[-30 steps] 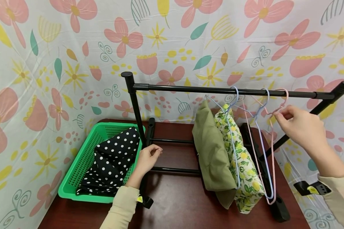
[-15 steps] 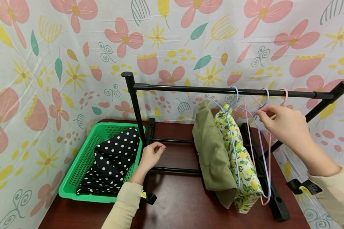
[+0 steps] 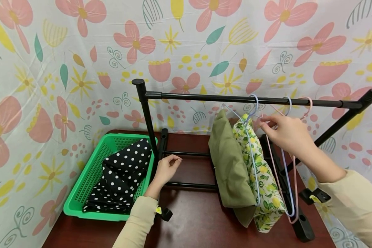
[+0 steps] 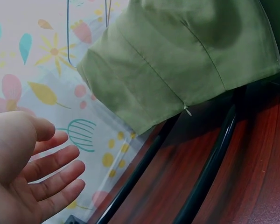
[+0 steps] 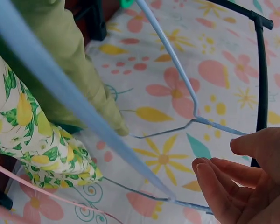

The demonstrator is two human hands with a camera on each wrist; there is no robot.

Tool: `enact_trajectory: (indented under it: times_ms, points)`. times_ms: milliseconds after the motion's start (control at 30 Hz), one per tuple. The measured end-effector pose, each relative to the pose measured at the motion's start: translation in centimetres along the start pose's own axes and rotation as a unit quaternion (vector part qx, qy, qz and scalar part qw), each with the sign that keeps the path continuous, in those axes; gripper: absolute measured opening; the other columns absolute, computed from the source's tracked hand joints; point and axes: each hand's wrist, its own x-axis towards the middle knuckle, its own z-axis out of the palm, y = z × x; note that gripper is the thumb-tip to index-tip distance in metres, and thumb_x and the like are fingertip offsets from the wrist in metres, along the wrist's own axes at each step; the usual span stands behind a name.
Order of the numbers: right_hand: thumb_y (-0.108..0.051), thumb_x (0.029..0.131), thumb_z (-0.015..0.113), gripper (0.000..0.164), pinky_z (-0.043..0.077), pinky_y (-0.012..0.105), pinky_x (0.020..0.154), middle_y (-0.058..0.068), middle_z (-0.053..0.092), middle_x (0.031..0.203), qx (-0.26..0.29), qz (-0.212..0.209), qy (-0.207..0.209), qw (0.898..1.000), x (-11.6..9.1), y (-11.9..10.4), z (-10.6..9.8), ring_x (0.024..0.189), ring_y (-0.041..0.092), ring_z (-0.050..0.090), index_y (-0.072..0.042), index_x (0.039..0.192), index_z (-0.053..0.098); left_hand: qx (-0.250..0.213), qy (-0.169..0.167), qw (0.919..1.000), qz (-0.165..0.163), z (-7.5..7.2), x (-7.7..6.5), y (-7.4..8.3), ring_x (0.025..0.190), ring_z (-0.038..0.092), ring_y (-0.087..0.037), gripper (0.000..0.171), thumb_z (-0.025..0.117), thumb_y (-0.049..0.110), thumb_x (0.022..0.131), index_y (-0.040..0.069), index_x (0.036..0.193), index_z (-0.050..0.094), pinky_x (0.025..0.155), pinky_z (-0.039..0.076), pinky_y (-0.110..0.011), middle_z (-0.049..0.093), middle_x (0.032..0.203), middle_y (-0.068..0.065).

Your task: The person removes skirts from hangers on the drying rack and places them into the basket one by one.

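Below the rail, my right hand is raised just right of a blue hanger. In the right wrist view its thumb overlaps that hanger's neck, with a gap between thumb and fingers. An olive green cloth hangs beside a lemon-print cloth. A second blue hanger and a pink hanger hang farther right, partly hidden behind the right hand. My left hand hovers beside the rack's left post, fingers loosely bent and holding nothing; the left wrist view shows its spread fingers.
A green basket holding a black polka-dot cloth stands at the left. The black rack's rail spans between its two posts, with lower crossbars over the dark red tabletop. A floral curtain hangs behind.
My right hand has moved left under the rail, from the pink hanger past the second blue one toward the first blue hanger. My left hand has drifted slightly right.
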Motion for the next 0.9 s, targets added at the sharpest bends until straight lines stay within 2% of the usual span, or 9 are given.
enact_trajectory:
  times_ms: [33, 67, 133, 367, 567, 700, 900]
  points:
    - [-0.028, 0.093, 0.053, 0.033, 0.026, 0.03, 0.034, 0.021, 0.068, 0.084, 0.002, 0.0, -0.004, 1.0, 0.2, -0.1, 0.1, 0.038, 0.02, 0.046, -0.003, 0.111, 0.065, 0.001, 0.002, 1.0, 0.001, 0.0, 0.0, 0.0, 0.07, 0.063, -0.008, 0.011, 0.061, 0.017, 0.089, 0.014, 0.09, 0.071, 0.06, 0.048, -0.021, 0.07, 0.084, 0.001]
    - [-0.029, 0.093, 0.053, 0.034, 0.028, 0.03, 0.035, 0.022, 0.068, 0.091, 0.004, 0.002, -0.009, 1.0, 0.4, -0.2, 0.2, 0.04, 0.021, 0.049, -0.003, 0.111, 0.065, 0.001, 0.003, 1.0, 0.002, 0.1, 0.0, -0.1, 0.071, 0.063, -0.008, 0.011, 0.061, 0.016, 0.089, 0.014, 0.09, 0.071, 0.061, 0.048, -0.021, 0.07, 0.085, 0.001]
    - [-0.031, 0.093, 0.053, 0.036, 0.031, 0.031, 0.037, 0.022, 0.068, 0.09, 0.009, -0.002, -0.016, 1.0, 0.7, -0.3, 0.4, 0.047, 0.021, 0.056, -0.002, 0.11, 0.065, -0.002, 0.003, 1.0, 0.004, 0.2, 0.0, -0.1, 0.072, 0.064, -0.009, 0.011, 0.061, 0.016, 0.089, 0.013, 0.091, 0.071, 0.062, 0.049, -0.021, 0.07, 0.086, 0.0]
    - [-0.03, 0.093, 0.052, 0.036, 0.039, 0.032, 0.043, 0.017, 0.069, 0.089, 0.027, -0.01, -0.056, 0.998, 1.7, -0.9, 1.6, 0.051, 0.017, 0.058, -0.001, 0.109, 0.064, -0.006, -0.01, 0.9999, -0.008, 0.8, 0.1, -0.5, 0.076, 0.065, -0.01, 0.013, 0.059, 0.019, 0.09, 0.013, 0.095, 0.07, 0.065, 0.051, -0.023, 0.07, 0.089, 0.001]
    - [-0.03, 0.092, 0.054, 0.039, 0.047, 0.039, 0.05, 0.019, 0.069, 0.089, 0.034, -0.006, -0.081, 0.996, 2.0, -1.5, 2.6, 0.062, 0.027, 0.063, 0.002, 0.112, 0.061, -0.007, -0.017, 0.9995, -0.024, 1.2, 0.0, -0.6, 0.076, 0.063, -0.009, 0.014, 0.059, 0.021, 0.091, 0.015, 0.097, 0.07, 0.065, 0.05, -0.024, 0.069, 0.088, 0.001]
    - [-0.03, 0.091, 0.055, 0.039, 0.047, 0.038, 0.045, 0.021, 0.068, 0.087, 0.024, 0.001, -0.08, 0.996, 2.2, -1.9, 2.9, 0.059, 0.028, 0.063, 0.005, 0.108, 0.062, -0.011, -0.023, 0.9993, -0.027, 1.6, 0.0, -0.5, 0.076, 0.063, -0.009, 0.013, 0.059, 0.021, 0.091, 0.017, 0.096, 0.07, 0.065, 0.05, -0.024, 0.07, 0.089, 0.0]
    - [-0.028, 0.09, 0.056, 0.034, 0.045, 0.035, 0.043, 0.019, 0.068, 0.078, 0.021, 0.009, -0.073, 0.997, 2.4, -2.0, 3.4, 0.049, 0.021, 0.059, 0.005, 0.095, 0.063, -0.012, -0.024, 0.9993, -0.024, 2.2, 0.0, -0.5, 0.076, 0.063, -0.009, 0.013, 0.059, 0.021, 0.091, 0.017, 0.096, 0.07, 0.065, 0.05, -0.024, 0.069, 0.089, 0.0]
